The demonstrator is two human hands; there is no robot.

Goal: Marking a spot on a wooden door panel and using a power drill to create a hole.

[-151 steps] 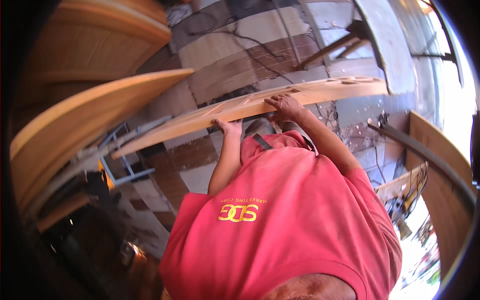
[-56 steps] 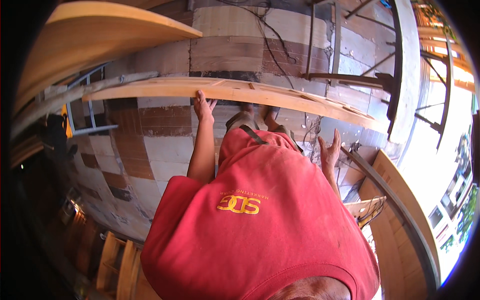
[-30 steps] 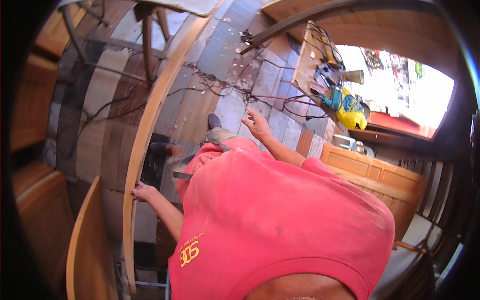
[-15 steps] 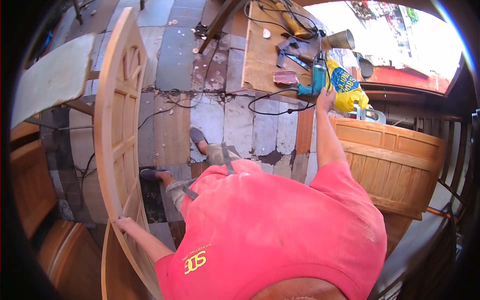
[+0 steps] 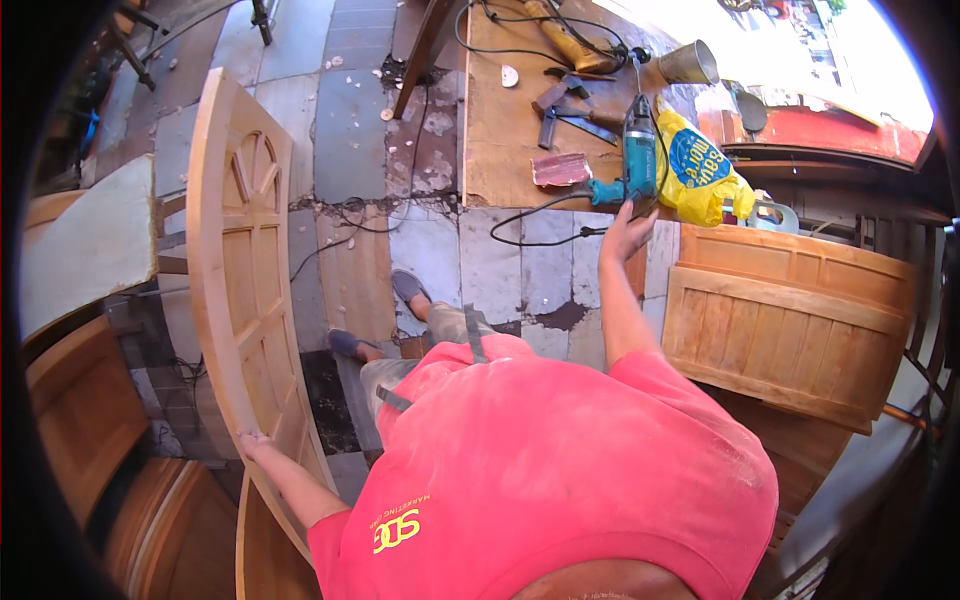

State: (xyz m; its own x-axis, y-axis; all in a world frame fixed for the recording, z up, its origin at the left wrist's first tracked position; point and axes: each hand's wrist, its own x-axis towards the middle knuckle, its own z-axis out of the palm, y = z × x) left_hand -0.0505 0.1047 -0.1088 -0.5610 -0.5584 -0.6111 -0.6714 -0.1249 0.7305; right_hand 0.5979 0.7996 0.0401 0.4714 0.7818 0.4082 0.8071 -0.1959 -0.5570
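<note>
A pale wooden panelled door (image 5: 240, 300) stands on edge along my left side, with a fan-shaped pattern toward its far end. My left hand (image 5: 255, 443) grips its near upper edge. On the worktable (image 5: 490, 120) ahead to the right lies a teal power drill (image 5: 640, 155), its bit pointing away from me. The fingers and thumb of my right hand (image 5: 628, 235) close round the drill's rear end at the table's near edge; part of that grip is hidden. A yellow plastic bag (image 5: 695, 165) rests right beside the drill.
A red-brown block (image 5: 560, 169), a metal cup (image 5: 688, 62), a yellow-bodied tool (image 5: 572, 45) and tangled cords share the tabletop. Another panelled wooden piece (image 5: 790, 325) stands at my right. A white board (image 5: 90, 250) and wooden panels (image 5: 85, 400) are at far left. A black cord (image 5: 320, 245) crosses the tiled floor.
The door's far end has come lower and nearer in the picture. My right hand has shifted slightly left and nearer, staying at the drill's rear. My left hand keeps its hold.
</note>
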